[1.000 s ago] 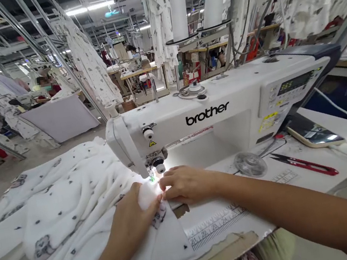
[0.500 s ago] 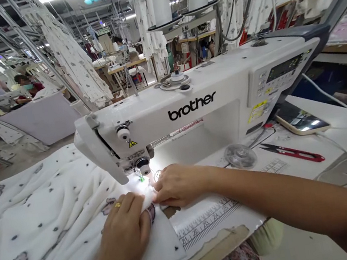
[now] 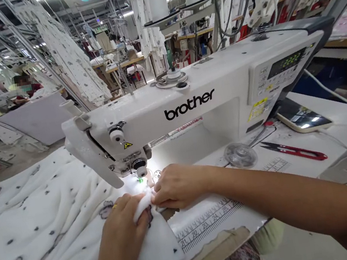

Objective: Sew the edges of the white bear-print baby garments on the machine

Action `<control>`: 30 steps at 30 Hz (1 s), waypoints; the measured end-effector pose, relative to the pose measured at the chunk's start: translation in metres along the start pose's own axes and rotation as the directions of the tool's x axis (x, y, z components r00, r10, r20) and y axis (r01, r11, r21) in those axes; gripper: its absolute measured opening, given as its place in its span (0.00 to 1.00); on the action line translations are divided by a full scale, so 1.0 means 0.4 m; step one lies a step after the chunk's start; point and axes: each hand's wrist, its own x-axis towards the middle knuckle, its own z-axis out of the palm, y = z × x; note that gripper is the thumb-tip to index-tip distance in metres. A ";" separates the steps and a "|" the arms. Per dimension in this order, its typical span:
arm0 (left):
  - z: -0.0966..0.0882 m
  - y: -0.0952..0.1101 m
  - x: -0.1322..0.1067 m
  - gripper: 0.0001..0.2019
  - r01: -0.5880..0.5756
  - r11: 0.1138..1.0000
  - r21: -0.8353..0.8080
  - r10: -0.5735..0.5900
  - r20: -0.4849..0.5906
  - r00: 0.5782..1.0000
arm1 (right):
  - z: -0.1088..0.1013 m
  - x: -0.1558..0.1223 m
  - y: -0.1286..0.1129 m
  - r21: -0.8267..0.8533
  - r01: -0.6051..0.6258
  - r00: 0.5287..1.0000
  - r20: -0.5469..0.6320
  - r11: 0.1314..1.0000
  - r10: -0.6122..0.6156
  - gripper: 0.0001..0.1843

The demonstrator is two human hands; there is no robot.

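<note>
The white printed fabric (image 3: pixel 52 221) is spread on the desk (image 3: pixel 328 139), left of the sewing machine (image 3: pixel 189 105), and 1 folded edge is held under the needle area (image 3: pixel 141 177). The left hand (image 3: pixel 123 227) is pressed flat on the cloth, with the fingers together over the fold. The right hand (image 3: pixel 176 187) is pinching the same edge just right of the needle. Both hands are very near the needle, so a fingertip can be struck if the machine is started. If the fold slips from the pinch, a crooked seam is likely. The red snips (image 3: pixel 293 152) and the phone (image 3: pixel 302 117) lie well right of the needle, apart from the hands.
</note>
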 end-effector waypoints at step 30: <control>-0.022 -0.030 -0.006 0.22 -0.468 0.876 0.120 0.460 0.087 0.884 | 0.005 -0.001 0.007 0.015 -0.032 0.996 -0.079 0.999 0.033 0.12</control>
